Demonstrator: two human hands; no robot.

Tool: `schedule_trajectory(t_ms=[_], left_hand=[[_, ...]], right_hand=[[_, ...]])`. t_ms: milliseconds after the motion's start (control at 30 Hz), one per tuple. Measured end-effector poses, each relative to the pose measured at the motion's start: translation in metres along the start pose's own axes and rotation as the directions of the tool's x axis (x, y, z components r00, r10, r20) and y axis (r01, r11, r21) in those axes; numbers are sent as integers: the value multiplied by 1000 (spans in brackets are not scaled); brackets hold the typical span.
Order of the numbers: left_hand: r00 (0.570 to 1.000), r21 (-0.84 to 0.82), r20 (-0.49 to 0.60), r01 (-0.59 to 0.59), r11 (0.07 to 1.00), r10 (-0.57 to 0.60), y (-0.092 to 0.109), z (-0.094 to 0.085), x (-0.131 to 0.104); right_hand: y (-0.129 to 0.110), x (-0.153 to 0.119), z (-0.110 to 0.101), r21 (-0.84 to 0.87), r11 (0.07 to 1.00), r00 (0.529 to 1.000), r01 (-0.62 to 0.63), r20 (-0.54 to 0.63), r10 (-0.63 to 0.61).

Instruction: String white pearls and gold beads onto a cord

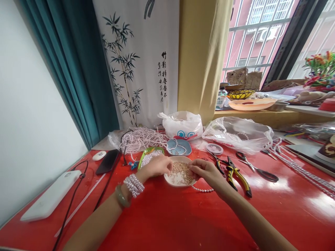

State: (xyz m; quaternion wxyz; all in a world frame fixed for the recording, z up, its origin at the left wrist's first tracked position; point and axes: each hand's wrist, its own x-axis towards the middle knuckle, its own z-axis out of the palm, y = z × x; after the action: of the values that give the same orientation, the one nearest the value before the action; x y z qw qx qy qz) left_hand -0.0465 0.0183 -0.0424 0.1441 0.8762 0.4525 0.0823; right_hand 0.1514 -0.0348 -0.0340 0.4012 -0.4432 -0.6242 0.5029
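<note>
A white dish [178, 183] holding small gold beads [181, 169] stands on the red table. Over its left rim is my left hand [159, 165], fingers bent together at the beads; what they pinch is too small to make out. My right hand [202, 168] is at the dish's right rim, thumb and fingertips pressed together on something hidden. From beneath it a short strand of pearl beads [204, 190] trails onto the table. A green tray [141, 158] of pearly beads sits behind my left hand. Pearl bracelets [134, 185] and a jade-like bangle [121, 196] circle my left wrist.
Behind the dish are a blue tray [179, 147], heaped pearl strands [143, 139] and plastic bags [182, 125]. Yellow-black pliers [232, 172] and scissors [258, 169] lie right. A black phone [107, 161], a white power bank [52, 195] and cables are at left on the red table [167, 219].
</note>
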Motion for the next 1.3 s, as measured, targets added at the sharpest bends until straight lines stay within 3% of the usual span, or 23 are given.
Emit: schedule_trajectory(t_ms=[367,500,600,700,800,900,967,1067,1300], left_hand=[[999,121,19,24,992,-26,6,3,-2],[999,1,-1,49,999,-49,6,1,0],[994,-231,-80,56,971,-76,0,3,6],[990,-559,-112,10,829,-88,-4,6,11],[988,-840,-80,4,542,-130,-3,11,10],[981,-968,-33,17,250,-193,1,16,5],[980,-991,-20,7,131,-198,3,19,3],[985,-999,-9,1,54,-171,7,23,3],[985,-1000,-9,-9,4,-170,7,28,5]], right_hand=[[7,3,2,9,1000,999,8,32,-9],[9,3,2,-3,1000,1000,2,23,-1],[8,2,2,-6,1000,1000,6,20,-6],[6,0,6,-1,1000,1000,-4,5,4],[5,-3,12,7,1000,1000,-16,-10,16],[9,-5,19,-11,1000,998,9,-69,-10],[15,-5,21,-39,998,991,53,-122,-57],[23,-4,24,-71,990,982,119,-139,-128],[27,-5,29,-30,983,982,181,-54,-183]])
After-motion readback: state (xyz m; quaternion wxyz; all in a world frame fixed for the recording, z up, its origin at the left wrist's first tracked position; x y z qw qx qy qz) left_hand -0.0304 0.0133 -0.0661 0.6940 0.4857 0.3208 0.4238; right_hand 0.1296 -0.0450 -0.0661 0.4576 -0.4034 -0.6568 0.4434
